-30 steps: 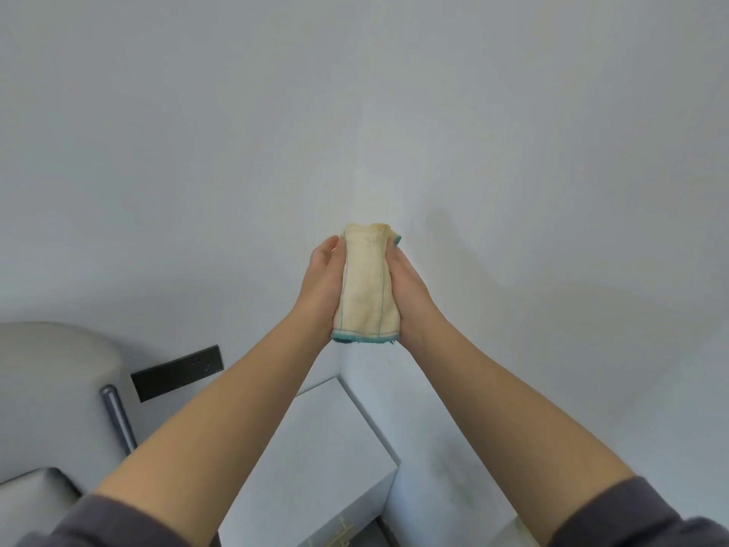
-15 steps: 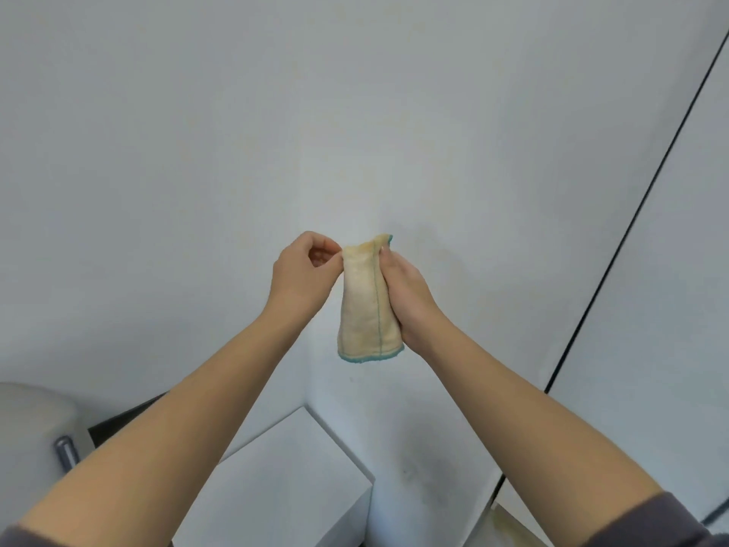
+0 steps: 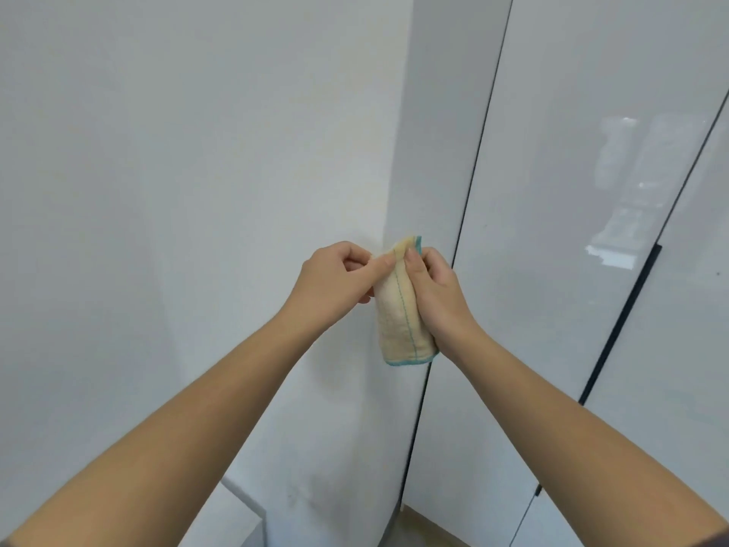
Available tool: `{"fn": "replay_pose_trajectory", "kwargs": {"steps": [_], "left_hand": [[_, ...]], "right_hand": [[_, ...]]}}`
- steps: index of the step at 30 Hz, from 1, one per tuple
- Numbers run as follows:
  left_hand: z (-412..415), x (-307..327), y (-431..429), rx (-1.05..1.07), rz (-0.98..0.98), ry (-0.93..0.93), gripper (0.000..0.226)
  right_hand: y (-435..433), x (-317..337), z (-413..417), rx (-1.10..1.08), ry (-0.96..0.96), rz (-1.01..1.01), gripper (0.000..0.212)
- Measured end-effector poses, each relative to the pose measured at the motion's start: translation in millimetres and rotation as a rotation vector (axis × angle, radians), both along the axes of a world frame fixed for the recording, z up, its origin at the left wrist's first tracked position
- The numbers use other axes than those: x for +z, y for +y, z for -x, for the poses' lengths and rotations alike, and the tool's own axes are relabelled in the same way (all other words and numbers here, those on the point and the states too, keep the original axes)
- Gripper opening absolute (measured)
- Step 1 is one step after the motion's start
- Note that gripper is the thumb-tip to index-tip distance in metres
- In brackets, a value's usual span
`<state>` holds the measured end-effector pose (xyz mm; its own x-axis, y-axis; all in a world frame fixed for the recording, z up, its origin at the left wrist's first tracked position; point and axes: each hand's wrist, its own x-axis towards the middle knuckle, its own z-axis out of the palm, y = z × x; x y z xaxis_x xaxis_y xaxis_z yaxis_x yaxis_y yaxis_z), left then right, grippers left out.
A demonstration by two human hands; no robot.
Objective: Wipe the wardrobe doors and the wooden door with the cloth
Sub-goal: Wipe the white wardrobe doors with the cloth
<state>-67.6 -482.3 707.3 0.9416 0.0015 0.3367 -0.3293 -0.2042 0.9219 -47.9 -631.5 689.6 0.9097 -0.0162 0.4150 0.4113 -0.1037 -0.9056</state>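
Background: white wall [image 3: 177,191] left, glossy wardrobe doors [image 3: 552,270] right.
Cloth [image 3: 398,317]: folded cream, teal-hemmed, held upright before the wardrobe's left edge.
Left hand [image 3: 331,282]: cloth's top edge is pinched.
Right hand [image 3: 438,294]: cloth's side is gripped.

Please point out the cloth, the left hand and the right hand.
cloth [image 3: 396,321], head view, its folded middle.
left hand [image 3: 331,282], head view, back of hand.
right hand [image 3: 438,294], head view, back of hand.
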Motion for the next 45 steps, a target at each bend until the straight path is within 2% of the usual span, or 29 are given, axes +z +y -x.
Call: {"fn": "replay_pose_trajectory", "kwargs": {"steps": [4,9,11,18,30,37,45], "left_hand": [[-12.6,-1.7,-72.5,-0.026,0.083,0.044,0.014],[-30.0,-2.3,-153.0,-0.080,0.208,0.130,0.015],[-39.8,-2.6,-177.9,-0.105,0.246,0.162,0.013],[-85.1,5.8,-254.4,-0.175,0.211,0.178,0.014],[-225.6,69.9,-325.4,-0.201,0.258,-0.018,0.012],[-317.6,149.6,-352.5,-0.206,0.327,-0.195,0.010],[-374.9,229.3,-360.7,0.012,0.227,-0.520,0.013]], "right_hand": [[-74.2,-4.1,-1.9,-0.021,0.026,0.042,0.030],[-162.9,-13.0,0.2,0.045,0.122,0.082,0.022],[-192.9,-17.0,1.6,0.060,0.155,0.105,0.027],[-269.2,-6.2,-29.4,-0.153,0.060,0.165,0.023],[-336.0,71.4,-169.1,-0.382,-0.249,0.364,0.021],[-363.3,164.5,-255.2,-0.591,-0.478,0.568,0.025],[-390.4,285.4,-290.0,-0.811,-0.718,0.594,0.028]]}}
